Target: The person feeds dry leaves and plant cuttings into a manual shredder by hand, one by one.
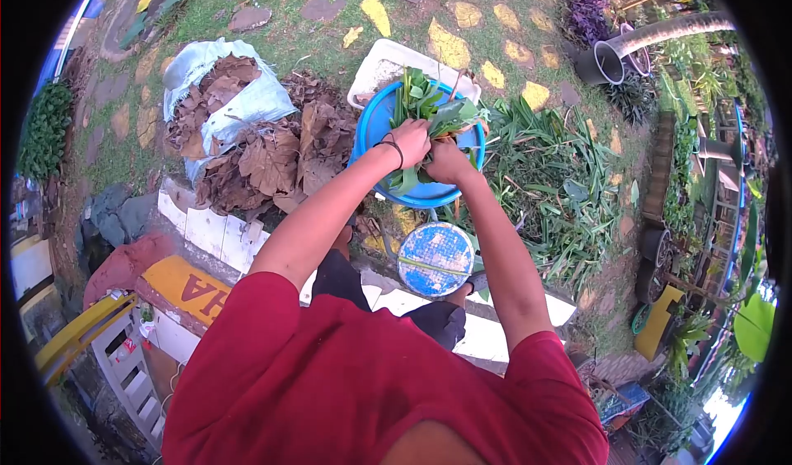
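A bunch of green leaves (pixel 421 95) is gripped between my two hands over a round blue tub (pixel 369 127). My left hand (pixel 410 141), with a dark band at the wrist, is closed around the stems on the left. Close beside it, my right hand (pixel 448 163) is closed on the same bunch, its fingertips partly hidden. Leaves stick out above and below my hands, and some lie in the tub. Behind the tub sits a white rectangular basin (pixel 384 56).
On the left, a pale blue sack (pixel 272 94) spills dry brown leaves (pixel 268 164). A heap of cut green leaves (pixel 553 184) lies on the right. Nearer me stands a round blue-and-white stool (pixel 436 254) by white tiles (pixel 210 227). Yellow stepping stones (pixel 450 44) dot the grass.
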Motion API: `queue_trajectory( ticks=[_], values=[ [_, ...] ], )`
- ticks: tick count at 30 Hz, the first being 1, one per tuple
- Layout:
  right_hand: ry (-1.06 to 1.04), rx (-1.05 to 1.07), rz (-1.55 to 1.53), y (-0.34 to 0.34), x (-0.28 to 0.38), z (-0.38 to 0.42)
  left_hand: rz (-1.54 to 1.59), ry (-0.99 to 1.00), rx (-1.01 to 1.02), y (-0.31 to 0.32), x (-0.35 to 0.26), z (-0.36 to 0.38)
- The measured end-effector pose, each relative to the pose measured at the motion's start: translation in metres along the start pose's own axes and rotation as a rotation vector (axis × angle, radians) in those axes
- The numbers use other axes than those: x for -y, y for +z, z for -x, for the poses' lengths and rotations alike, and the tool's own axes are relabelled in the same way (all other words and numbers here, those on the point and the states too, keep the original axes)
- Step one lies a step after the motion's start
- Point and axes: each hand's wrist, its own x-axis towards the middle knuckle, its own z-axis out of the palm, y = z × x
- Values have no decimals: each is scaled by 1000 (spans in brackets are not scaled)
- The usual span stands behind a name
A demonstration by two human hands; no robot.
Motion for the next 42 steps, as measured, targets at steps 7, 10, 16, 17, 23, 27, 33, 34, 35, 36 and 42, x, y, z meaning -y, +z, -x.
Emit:
queue_trajectory(
  ticks=[7, 10, 16, 17, 23, 27, 33, 34, 35, 36, 42],
  values=[
    [81, -208, -566, -102, 32, 83, -289, -107, 487, 44, 21, -39],
    [24, -330, -405, -102, 28, 88, -378, -64, 624, 50, 23, -55],
    [73, -331, -98, -34, 19, 84, -57, 25, 678, -34, -18, -63],
    [21, -267, -89, -25, 19, 77, 5, 34, 575, -50, -18, -57],
    [-128, -283, -41, -13, 50, 47, -30, 30, 339, -115, 4, -8],
    [-100, -274, -159, -44, 55, 66, 129, 71, 293, -87, 19, 15],
    [76, -421, -392, -71, 35, 99, 124, 79, 197, -73, 14, 35],
    [77, -420, -391, -69, 29, 104, 126, 89, 143, -72, 15, 37],
    [103, -414, -386, -67, 24, 110, 142, 59, 164, -70, 16, 38],
    [130, -408, -380, -66, 20, 115, 143, 60, 165, -70, 14, 40],
    [178, -401, -408, -57, 9, 136, 121, 62, 98, -67, 17, 45]
  ],
)
